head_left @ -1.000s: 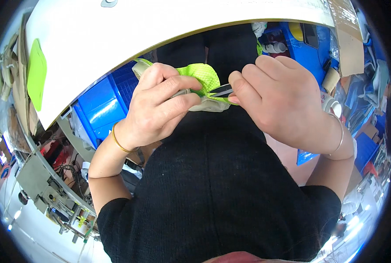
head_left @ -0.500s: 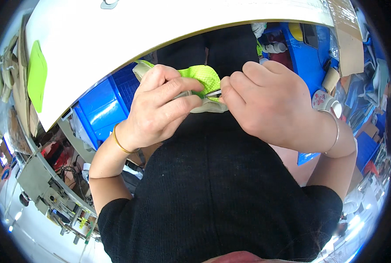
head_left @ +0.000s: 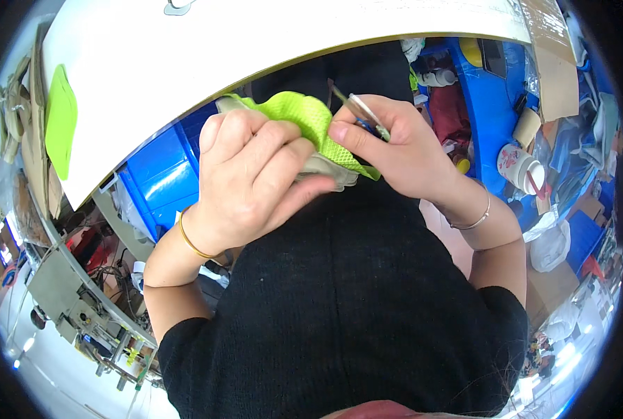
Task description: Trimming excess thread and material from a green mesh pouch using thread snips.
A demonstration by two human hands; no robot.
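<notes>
In front of my chest, my left hand [head_left: 245, 174] is closed round a lime-green mesh fabric piece [head_left: 304, 115] with a beige-grey backing; it looks like a shoe upper. The piece is bent, and its lower end pokes out past my thumb. Just right of it, my right hand [head_left: 395, 150] grips a pair of small metal snips [head_left: 359, 110], their slim points directed up and to the left. My right thumb tip meets the edge of the green mesh. My palm hides part of the snips.
A white table [head_left: 255, 35] curves across the top, with a flat lime-green piece [head_left: 60, 122] at its left end. A blue crate [head_left: 161, 178] stands below it. To the right are a blue bin [head_left: 479, 105], a white patterned cup [head_left: 521, 167] and cardboard [head_left: 557, 87].
My right hand has turned over and lowered its elbow inward, so the snips now point up away from the fabric. My left hand has closed more tightly, and more green mesh shows.
</notes>
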